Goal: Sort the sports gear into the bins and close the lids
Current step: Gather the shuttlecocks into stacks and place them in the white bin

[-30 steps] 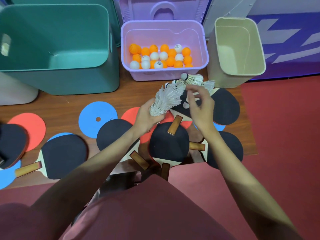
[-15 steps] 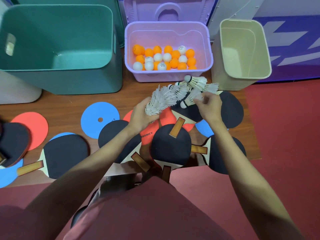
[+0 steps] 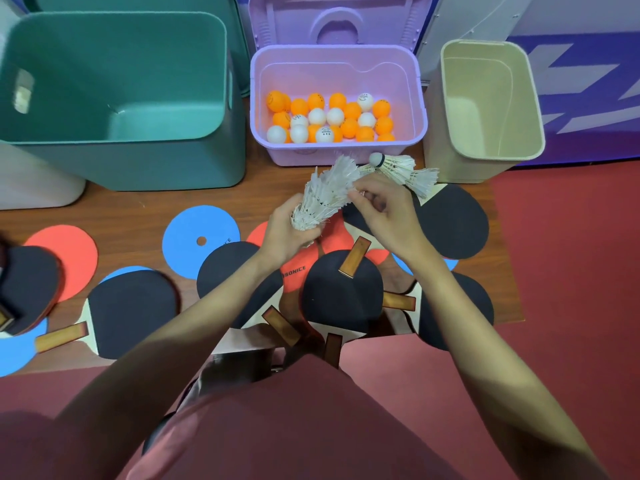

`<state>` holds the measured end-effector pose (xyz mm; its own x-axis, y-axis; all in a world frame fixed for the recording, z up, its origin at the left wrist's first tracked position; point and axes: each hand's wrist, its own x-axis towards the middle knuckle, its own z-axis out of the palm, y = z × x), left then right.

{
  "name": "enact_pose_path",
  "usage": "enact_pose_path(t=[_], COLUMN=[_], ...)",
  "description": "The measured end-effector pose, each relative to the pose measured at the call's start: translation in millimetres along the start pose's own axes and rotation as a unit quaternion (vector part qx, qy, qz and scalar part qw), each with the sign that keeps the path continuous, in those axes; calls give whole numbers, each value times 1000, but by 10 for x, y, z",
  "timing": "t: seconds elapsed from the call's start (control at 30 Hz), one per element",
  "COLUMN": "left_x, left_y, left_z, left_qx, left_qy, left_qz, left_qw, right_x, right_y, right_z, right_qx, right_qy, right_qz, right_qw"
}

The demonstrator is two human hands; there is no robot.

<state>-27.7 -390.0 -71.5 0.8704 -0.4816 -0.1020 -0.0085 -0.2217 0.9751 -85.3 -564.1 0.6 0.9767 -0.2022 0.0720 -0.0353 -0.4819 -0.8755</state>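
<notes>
My left hand [image 3: 289, 233] grips a nested stack of white shuttlecocks [image 3: 325, 194] above the wooden board. My right hand [image 3: 382, 211] pinches the stack's far end with curled fingers. More loose shuttlecocks [image 3: 401, 169] lie just beyond my right hand, in front of the purple bin [image 3: 337, 157], which holds several orange and white ping-pong balls [image 3: 332, 117]. Its lid [image 3: 337, 24] stands open behind it. An empty green bin [image 3: 138, 161] stands at the left and an empty beige bin [image 3: 485, 98] at the right. Several black table-tennis paddles [image 3: 341, 292] lie under my arms.
Blue discs [image 3: 201, 240] and red discs [image 3: 67, 265] lie flat among the paddles on the wooden board [image 3: 114, 206]. Red floor [image 3: 571, 271] spreads to the right. A white container [image 3: 34, 188] sits at the far left.
My right hand has moved left from the loose shuttlecocks to the stack in my left hand. The stack has tilted more upright.
</notes>
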Motion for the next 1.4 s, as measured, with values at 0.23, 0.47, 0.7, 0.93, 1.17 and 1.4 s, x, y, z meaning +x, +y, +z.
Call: enact_pose_path(t=[0.23, 0.47, 0.7, 0.93, 1.17, 1.4], left_x=[-13, 5, -66, -124, -172, -136], left_y=[135, 288, 178, 36, 19, 158], left_z=[-97, -129, -181, -308, -290, -96], left_qx=[-6, -27, -2, 14, 33, 32], left_qy=[17, 27, 34, 21, 2, -8], left_qz=[27, 30, 44, 8, 1, -32], left_qw=[999, 999, 998, 1000, 999, 999], right_x=[311, 583, 743, 388, 45, 23], right_y=[303, 965, 989, 542, 39, -117], right_z=[-204, -243, -147, -208, -190, -86], right_qx=[86, -45, 81, 163, 46, -23], right_qy=[164, 173, 204, 215, 141, 39], right_qz=[134, 282, 340, 277, 19, -45], right_qw=[974, 943, 915, 922, 989, 998])
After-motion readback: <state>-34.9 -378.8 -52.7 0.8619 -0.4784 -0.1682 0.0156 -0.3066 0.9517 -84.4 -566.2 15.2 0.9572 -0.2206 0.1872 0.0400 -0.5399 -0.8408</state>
